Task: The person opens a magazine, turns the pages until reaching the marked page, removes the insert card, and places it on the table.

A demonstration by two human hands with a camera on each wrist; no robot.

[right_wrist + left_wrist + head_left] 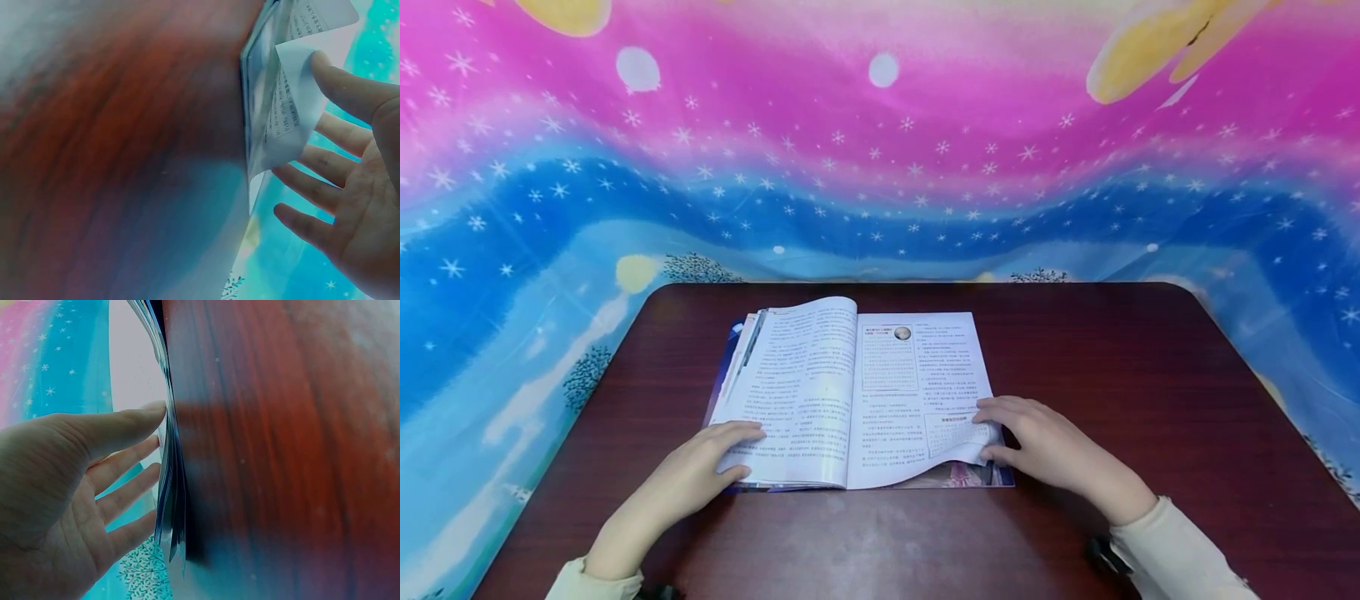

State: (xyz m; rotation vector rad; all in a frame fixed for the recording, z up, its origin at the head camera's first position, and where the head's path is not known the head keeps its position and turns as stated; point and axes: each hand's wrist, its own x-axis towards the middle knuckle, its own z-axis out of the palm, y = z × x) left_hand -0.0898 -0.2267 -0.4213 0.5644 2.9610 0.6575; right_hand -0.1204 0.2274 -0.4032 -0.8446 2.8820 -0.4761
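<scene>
An open magazine (910, 400) with printed pages lies on the dark wooden table. My left hand (703, 462) rests on the lower left of its left-hand page (805, 392), fingers relaxed. In the left wrist view, the thumb (147, 415) and fingertips touch the page near the edge of the stacked sheets. At the lower right corner, my right hand (1037, 437) pinches a right-hand page (300, 94) between thumb and fingers. That page curls up along its bottom edge, baring a coloured picture page (958, 476) beneath.
The brown tabletop (865, 542) extends around the magazine on all sides. Behind and beside the table hangs a pink and blue cloth (880, 167) with snowflakes. A dark band (1107, 556) shows at the right wrist.
</scene>
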